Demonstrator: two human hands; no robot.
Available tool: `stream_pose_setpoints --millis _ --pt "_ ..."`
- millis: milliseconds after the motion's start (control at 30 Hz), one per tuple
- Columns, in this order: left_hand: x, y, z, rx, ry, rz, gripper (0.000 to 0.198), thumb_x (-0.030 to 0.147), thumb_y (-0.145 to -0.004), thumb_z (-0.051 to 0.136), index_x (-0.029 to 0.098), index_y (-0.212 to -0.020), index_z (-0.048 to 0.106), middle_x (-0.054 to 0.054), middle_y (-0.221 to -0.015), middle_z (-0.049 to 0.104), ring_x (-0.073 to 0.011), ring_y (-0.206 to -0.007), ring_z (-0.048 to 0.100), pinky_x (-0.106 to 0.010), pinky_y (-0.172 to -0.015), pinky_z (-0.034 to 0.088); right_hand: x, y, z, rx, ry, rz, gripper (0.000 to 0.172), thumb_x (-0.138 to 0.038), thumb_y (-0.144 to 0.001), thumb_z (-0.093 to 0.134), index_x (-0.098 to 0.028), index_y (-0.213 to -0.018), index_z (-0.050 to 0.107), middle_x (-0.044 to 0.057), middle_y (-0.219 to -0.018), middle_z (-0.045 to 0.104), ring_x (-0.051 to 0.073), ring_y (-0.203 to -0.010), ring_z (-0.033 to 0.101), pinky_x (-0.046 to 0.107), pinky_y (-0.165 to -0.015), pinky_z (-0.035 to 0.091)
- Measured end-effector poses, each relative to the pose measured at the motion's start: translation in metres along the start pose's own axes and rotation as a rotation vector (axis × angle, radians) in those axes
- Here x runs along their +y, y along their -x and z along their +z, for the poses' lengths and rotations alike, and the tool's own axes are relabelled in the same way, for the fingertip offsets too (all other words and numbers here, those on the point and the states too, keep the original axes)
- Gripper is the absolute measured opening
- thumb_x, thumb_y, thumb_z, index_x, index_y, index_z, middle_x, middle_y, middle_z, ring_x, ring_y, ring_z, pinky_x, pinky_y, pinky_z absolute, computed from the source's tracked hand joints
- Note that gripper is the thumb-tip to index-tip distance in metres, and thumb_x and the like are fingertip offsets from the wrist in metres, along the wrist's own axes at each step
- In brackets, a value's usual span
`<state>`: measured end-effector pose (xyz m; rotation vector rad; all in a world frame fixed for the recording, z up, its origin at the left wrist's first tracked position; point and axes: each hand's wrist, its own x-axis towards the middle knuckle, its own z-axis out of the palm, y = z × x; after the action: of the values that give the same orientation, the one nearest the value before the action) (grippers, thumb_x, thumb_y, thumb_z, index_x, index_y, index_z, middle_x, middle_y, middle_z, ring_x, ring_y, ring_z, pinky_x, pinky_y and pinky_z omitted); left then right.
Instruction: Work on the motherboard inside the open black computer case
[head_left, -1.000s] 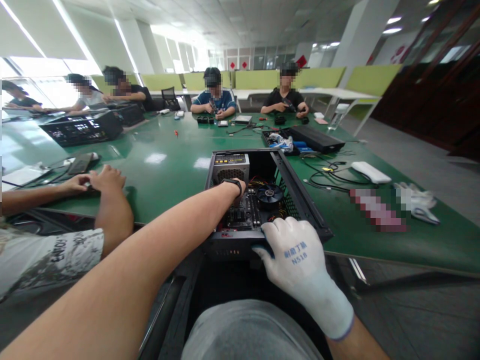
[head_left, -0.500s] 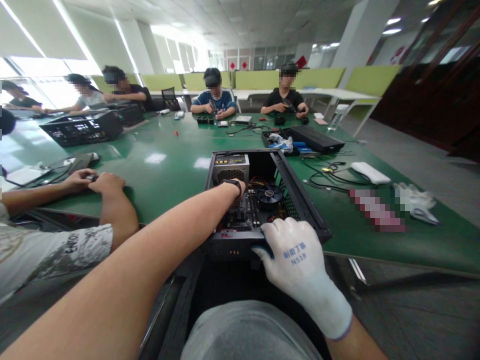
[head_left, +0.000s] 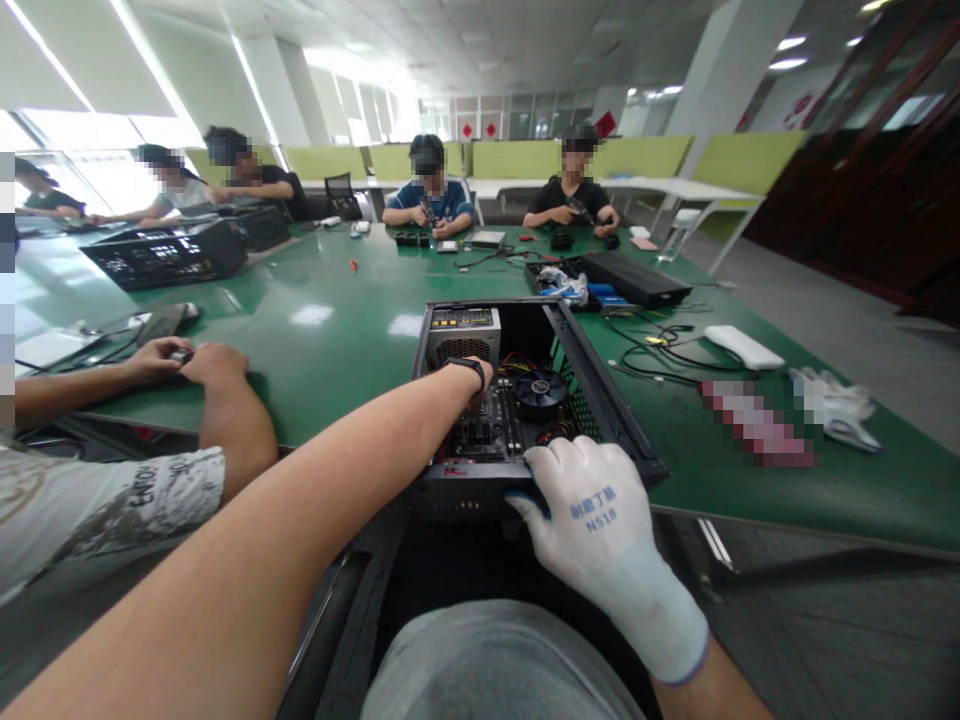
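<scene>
An open black computer case (head_left: 615, 420) lies on the table's near edge in front of me. Inside it are a grey power supply (head_left: 466, 340), a round black fan (head_left: 540, 392) and a dark motherboard (head_left: 480, 435). My bare left hand (head_left: 482, 376), with a black band at the wrist, reaches into the case beside the power supply; its fingers are hidden, so what they touch cannot be seen. In a white work glove, my right hand (head_left: 589, 490) is closed over the case's near edge, fingers on top and thumb against the outer face.
At my left, a co-worker's hands (head_left: 184, 362) hold something small. Across the green table (head_left: 337, 370), other people work near black computer cases (head_left: 165, 255). To the right lie cables (head_left: 652, 345), a white box-like object (head_left: 742, 347), a white glove (head_left: 840, 410) and a black tray (head_left: 630, 277).
</scene>
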<state>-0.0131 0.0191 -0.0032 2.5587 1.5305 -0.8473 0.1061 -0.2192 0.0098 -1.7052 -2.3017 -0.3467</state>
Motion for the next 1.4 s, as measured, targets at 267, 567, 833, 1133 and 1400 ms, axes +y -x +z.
stream_pose_setpoints --millis 267,567,833,1133,1400 --pt "0.001 -0.002 0.002 0.016 0.031 0.003 0.066 0.034 -0.044 0.09 0.02 -0.107 0.077 -0.01 -0.107 0.075 -0.0294 -0.107 0.066 -0.031 -0.096 0.05 -0.001 0.0 -0.001 0.004 0.004 0.001 0.027 -0.043 -0.082 0.065 -0.022 -0.098 0.061 0.006 -0.088 0.058 0.024 -0.084 0.046 0.036 -0.071 0.02" --pt "0.004 0.006 -0.002 0.003 0.01 0.024 0.055 0.035 -0.052 0.086 0.018 -0.103 0.078 -0.01 -0.103 0.075 -0.0292 -0.105 0.066 -0.03 -0.096 0.049 0.0 0.0 0.001 0.027 0.019 -0.006 0.027 -0.044 -0.082 0.064 -0.022 -0.096 0.061 0.006 -0.086 0.058 0.023 -0.082 0.046 0.036 -0.07 0.02" --pt "0.005 0.018 -0.006 0.033 0.04 -0.002 0.055 0.033 -0.055 0.085 0.017 -0.107 0.077 -0.012 -0.106 0.074 -0.0304 -0.107 0.065 -0.033 -0.096 0.049 0.0 0.0 0.002 0.027 0.012 -0.005 0.027 -0.044 -0.082 0.064 -0.022 -0.097 0.06 0.006 -0.087 0.059 0.024 -0.082 0.046 0.037 -0.07 0.02" --pt "0.004 0.013 -0.004 0.043 0.032 0.022 0.052 0.034 -0.055 0.085 0.014 -0.103 0.078 -0.013 -0.102 0.074 -0.0309 -0.103 0.066 -0.033 -0.093 0.05 0.0 0.0 0.002 0.033 0.023 -0.006 0.026 -0.045 -0.082 0.064 -0.023 -0.094 0.059 0.006 -0.086 0.058 0.024 -0.082 0.046 0.037 -0.07 0.02" --pt "0.002 0.005 0.002 0.069 0.122 0.005 0.038 0.034 -0.057 0.084 0.018 -0.09 0.079 -0.01 -0.096 0.075 -0.0306 -0.104 0.065 -0.036 -0.099 0.047 0.0 0.0 0.001 0.033 0.028 -0.01 0.027 -0.045 -0.081 0.066 -0.023 -0.095 0.059 0.006 -0.085 0.058 0.024 -0.082 0.047 0.037 -0.07 0.02"
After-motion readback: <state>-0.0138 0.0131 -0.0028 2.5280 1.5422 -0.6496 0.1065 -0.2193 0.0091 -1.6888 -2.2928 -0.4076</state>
